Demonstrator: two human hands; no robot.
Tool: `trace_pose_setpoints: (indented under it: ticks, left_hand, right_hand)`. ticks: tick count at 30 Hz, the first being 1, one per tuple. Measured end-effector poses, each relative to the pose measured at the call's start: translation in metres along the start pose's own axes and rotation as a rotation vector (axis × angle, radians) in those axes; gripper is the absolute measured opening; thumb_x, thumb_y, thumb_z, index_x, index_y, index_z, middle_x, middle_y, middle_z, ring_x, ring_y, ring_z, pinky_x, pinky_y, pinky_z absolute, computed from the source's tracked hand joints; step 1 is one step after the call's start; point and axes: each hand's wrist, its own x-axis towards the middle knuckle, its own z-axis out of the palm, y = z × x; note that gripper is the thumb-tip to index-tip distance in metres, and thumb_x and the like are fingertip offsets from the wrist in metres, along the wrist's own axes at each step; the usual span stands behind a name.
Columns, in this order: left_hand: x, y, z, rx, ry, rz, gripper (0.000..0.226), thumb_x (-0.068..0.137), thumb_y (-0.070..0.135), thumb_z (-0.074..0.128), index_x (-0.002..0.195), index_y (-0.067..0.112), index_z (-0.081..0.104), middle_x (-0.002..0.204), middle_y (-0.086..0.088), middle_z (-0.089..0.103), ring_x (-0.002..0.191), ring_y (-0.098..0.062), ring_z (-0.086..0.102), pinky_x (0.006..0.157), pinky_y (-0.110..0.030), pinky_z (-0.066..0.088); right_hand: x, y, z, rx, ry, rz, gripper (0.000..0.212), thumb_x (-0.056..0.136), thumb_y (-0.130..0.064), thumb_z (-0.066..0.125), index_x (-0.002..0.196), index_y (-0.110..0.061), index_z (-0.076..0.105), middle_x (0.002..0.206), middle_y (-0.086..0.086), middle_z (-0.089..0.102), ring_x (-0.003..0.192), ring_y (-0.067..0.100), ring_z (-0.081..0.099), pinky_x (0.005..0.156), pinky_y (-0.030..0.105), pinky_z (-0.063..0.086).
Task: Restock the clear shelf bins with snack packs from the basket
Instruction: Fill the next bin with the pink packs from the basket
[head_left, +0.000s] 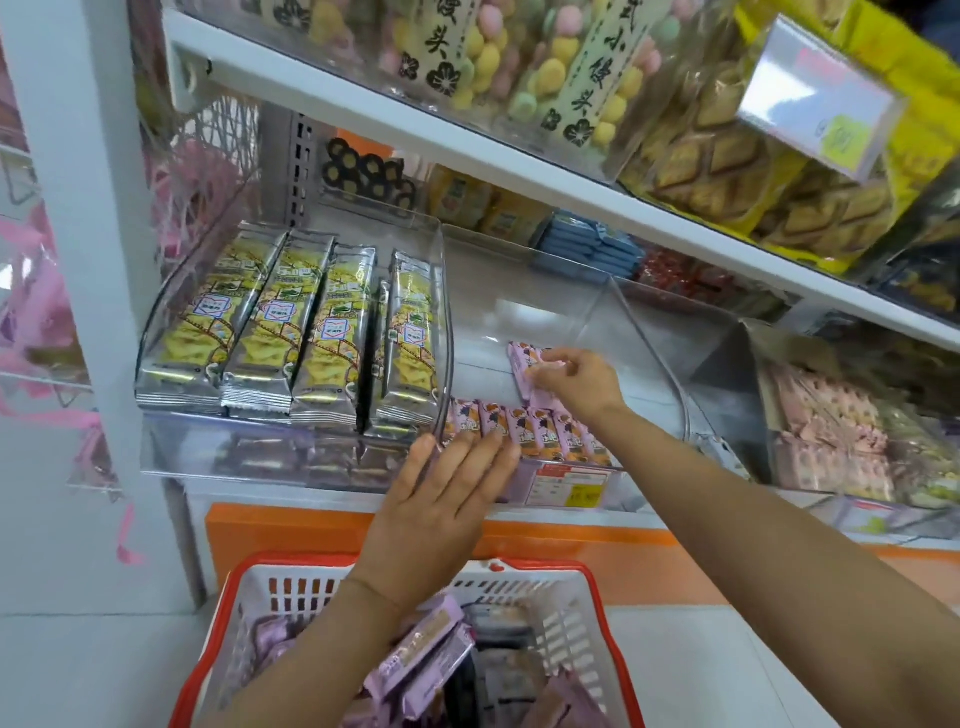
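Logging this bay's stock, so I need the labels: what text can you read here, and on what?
"小馒头": white strip on the pastel puff pack, top shelf.
"馒头": strip on the second puff pack, left of it, top cut off.
Yellow-and-silver packs, left bin: print blurred, unreadable.
Purple packs, middle bin: unreadable.
Bin-front price tag below them: too small.
Hanging price tag, upper right: blurred.

Red-rimmed white basket (249, 587) with purple packs (415, 654); yellow-and-silver packs (311, 332) at ten o'clock; pink packs (524, 426) in the clear bin (644, 343).
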Motion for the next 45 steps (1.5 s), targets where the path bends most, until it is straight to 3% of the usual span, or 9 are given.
trace_pose_setpoints:
  ticks: [9, 16, 18, 22, 28, 33, 36, 40, 45]
  left_hand:
    - [-0.013, 0.008, -0.023, -0.098, -0.114, 0.082, 0.066, 0.081, 0.022, 0.042, 0.145, 0.005, 0.036, 0.156, -0.012, 0.024, 0.144, -0.031, 0.022, 0.123, -0.05, 0.002]
    - [-0.076, 0.022, -0.014, -0.231, -0.528, 0.18, 0.049, 0.105, 0.029, 0.017, 0.13, 0.011, 0.054, 0.128, -0.012, 0.057, 0.118, -0.03, 0.048, 0.104, -0.044, 0.031]
    - [-0.092, 0.016, -0.006, -0.191, -0.625, 0.097, 0.045, 0.09, 0.026, 0.047, 0.132, 0.012, 0.05, 0.126, -0.012, 0.06, 0.116, -0.03, 0.05, 0.103, -0.042, 0.03]
    - [-0.11, 0.006, 0.011, -0.174, -0.896, -0.042, 0.101, 0.036, 0.023, 0.086, 0.131, 0.004, 0.059, 0.127, -0.013, 0.064, 0.118, -0.031, 0.055, 0.114, -0.04, 0.015]
    - [-0.123, 0.006, 0.021, -0.174, -0.918, -0.054, 0.101, 0.036, 0.024, 0.088, 0.131, 0.003, 0.062, 0.13, -0.014, 0.063, 0.128, -0.03, 0.04, 0.114, -0.047, 0.013]
    - [-0.125, 0.009, 0.023, -0.218, -0.926, -0.089, 0.103, 0.039, 0.028, 0.091, 0.134, 0.005, 0.059, 0.131, -0.014, 0.062, 0.126, -0.031, 0.047, 0.108, -0.052, 0.026]
    - [-0.126, 0.007, 0.024, -0.226, -0.932, -0.076, 0.104, 0.038, 0.027, 0.091, 0.135, 0.005, 0.059, 0.132, -0.014, 0.063, 0.126, -0.031, 0.048, 0.112, -0.049, 0.018]
    - [-0.128, 0.007, 0.025, -0.236, -0.899, -0.083, 0.105, 0.039, 0.026, 0.092, 0.136, 0.005, 0.057, 0.134, -0.014, 0.061, 0.124, -0.034, 0.057, 0.112, -0.048, 0.015]
    - [-0.129, 0.009, 0.024, -0.254, -0.885, -0.09, 0.096, 0.045, 0.027, 0.088, 0.134, 0.004, 0.059, 0.133, -0.015, 0.061, 0.126, -0.035, 0.053, 0.114, -0.046, 0.014]
  right_hand:
    - [-0.12, -0.035, -0.041, 0.565, -0.116, -0.415, 0.01, 0.094, -0.01, 0.062, 0.093, -0.013, 0.071, 0.074, -0.006, 0.065, 0.058, 0.0, 0.055, 0.055, 0.02, 0.047]
    - [-0.185, 0.027, -0.007, 0.531, -0.379, -0.321, 0.019, 0.095, -0.013, 0.062, 0.078, -0.018, 0.068, 0.061, -0.002, 0.057, 0.05, 0.006, 0.049, 0.051, 0.018, 0.041]
    - [-0.19, 0.057, 0.018, 0.432, -0.428, -0.241, 0.02, 0.095, -0.015, 0.062, 0.076, -0.02, 0.066, 0.058, -0.012, 0.057, 0.052, 0.002, 0.051, 0.054, 0.016, 0.043]
    - [-0.188, 0.108, 0.068, 0.211, -0.506, -0.029, 0.014, 0.095, -0.021, 0.06, 0.098, -0.01, 0.069, 0.088, -0.001, 0.068, 0.082, -0.006, 0.055, 0.08, 0.03, 0.051]
    - [-0.184, 0.128, 0.111, 0.016, -0.704, 0.271, 0.039, 0.098, -0.027, 0.052, 0.133, -0.011, 0.048, 0.128, 0.011, 0.058, 0.112, 0.026, 0.059, 0.091, 0.035, 0.049]
    - [-0.185, 0.133, 0.139, 0.094, -0.789, 0.294, 0.033, 0.099, -0.018, 0.048, 0.13, -0.008, 0.044, 0.093, 0.006, 0.052, 0.079, 0.016, 0.05, 0.066, 0.027, 0.046]
    - [-0.184, 0.135, 0.146, 0.058, -0.713, 0.264, 0.012, 0.095, -0.013, 0.053, 0.103, -0.01, 0.044, 0.077, -0.006, 0.04, 0.067, 0.007, 0.041, 0.052, 0.017, 0.03]
    - [-0.179, 0.139, 0.147, 0.117, -0.662, 0.245, 0.042, 0.086, -0.008, 0.065, 0.061, -0.019, 0.034, 0.056, -0.004, 0.037, 0.05, 0.005, 0.036, 0.056, 0.027, 0.03]
    - [-0.175, 0.137, 0.125, 0.26, -0.6, 0.197, 0.024, 0.088, -0.017, 0.07, 0.096, -0.012, 0.048, 0.09, -0.001, 0.053, 0.091, 0.016, 0.052, 0.07, 0.019, 0.039]
